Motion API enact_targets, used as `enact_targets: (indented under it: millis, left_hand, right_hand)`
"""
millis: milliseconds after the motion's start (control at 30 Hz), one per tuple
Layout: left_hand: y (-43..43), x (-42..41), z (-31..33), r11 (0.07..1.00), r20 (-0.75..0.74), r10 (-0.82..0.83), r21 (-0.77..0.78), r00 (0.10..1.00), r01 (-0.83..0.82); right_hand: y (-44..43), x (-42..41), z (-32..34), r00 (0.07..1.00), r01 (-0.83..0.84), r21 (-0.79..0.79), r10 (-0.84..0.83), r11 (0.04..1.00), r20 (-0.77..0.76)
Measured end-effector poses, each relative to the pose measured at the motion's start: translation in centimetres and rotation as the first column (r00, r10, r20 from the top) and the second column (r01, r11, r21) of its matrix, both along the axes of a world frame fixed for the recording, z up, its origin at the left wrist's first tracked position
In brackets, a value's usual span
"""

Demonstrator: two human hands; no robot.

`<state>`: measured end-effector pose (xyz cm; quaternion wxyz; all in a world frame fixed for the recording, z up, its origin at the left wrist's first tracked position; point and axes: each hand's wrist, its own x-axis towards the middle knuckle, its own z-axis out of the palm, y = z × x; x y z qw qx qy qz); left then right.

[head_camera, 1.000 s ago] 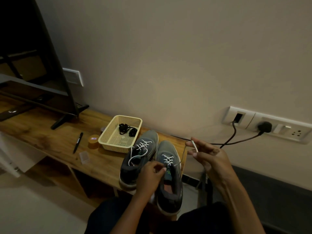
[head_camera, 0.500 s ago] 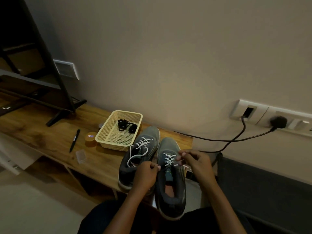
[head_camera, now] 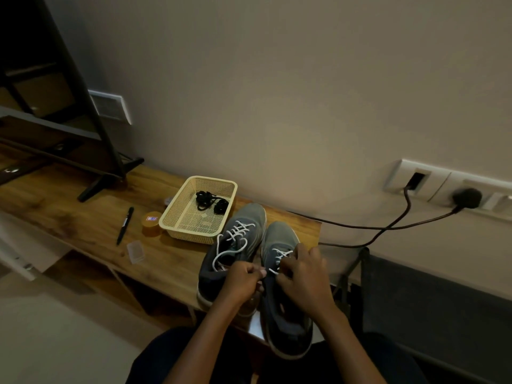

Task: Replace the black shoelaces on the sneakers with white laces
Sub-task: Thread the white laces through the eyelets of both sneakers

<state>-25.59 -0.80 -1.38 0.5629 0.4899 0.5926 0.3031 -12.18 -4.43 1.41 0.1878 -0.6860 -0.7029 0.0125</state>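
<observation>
Two grey mesh sneakers, toes to the wall, on a long wooden bench (head_camera: pixel 83 214).

Item 1: basket-side sneaker (head_camera: pixel 243 217). It is fully threaded with a white cord lace (head_camera: pixel 239 230), whose loose ends loop over the tongue, untied.

Item 2: outer sneaker (head_camera: pixel 279 234). A second white lace (head_camera: pixel 281 254) crosses its lower eyelets only, and the heel overhangs the bench edge toward the person's lap.

Item 3: left hand (head_camera: pixel 243 281). The fingers are curled, pinching that second lace at the inner eyelet row.

Item 4: right hand (head_camera: pixel 304 273). The fingers are curled down over the lacing and appear to pinch the same lace, though the fingertips are partly hidden behind the hand.

Item 5: black shoelaces (head_camera: pixel 210 202), bundled in a cream perforated plastic basket (head_camera: pixel 213 180) just beside the first sneaker.

Sundries: a black pen (head_camera: pixel 124 225), a round orange tin (head_camera: pixel 151 221) and a small clear plastic case (head_camera: pixel 135 252).

Change noted: a second ago the right hand was held out to the side, drawing the lace end taut. It has now come back onto the eyelets, close to the left hand. This probably means one crossing is pulled through and the next eyelet is about to be threaded. The upper eyelets still await lacing, so the task is well past half done.
</observation>
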Motion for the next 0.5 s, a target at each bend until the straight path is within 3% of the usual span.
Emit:
enact_targets:
  millis: [167, 300, 500]
  left_hand:
    - [-0.1, -0.04, 0.21, 1.0, -0.006, -0.013, 0.009, 1.0, 0.013]
    - [-0.17, -0.03, 0.13, 1.0, -0.007, -0.013, 0.001, 1.0, 0.013]
    - [-0.26, 0.03, 0.1, 1.0, -0.002, -0.011, 0.029, 1.0, 0.011]
  right_hand:
    - [0.06, -0.7, 0.07, 0.998, -0.024, -0.018, 0.025, 1.0, 0.062]
    - [0.19, -0.27, -0.38, 0.999, -0.047, -0.123, 0.047, 0.991, -0.01]
    - [0.16, -0.25, -0.35, 0.996, -0.09, -0.141, 0.085, 0.986, -0.037]
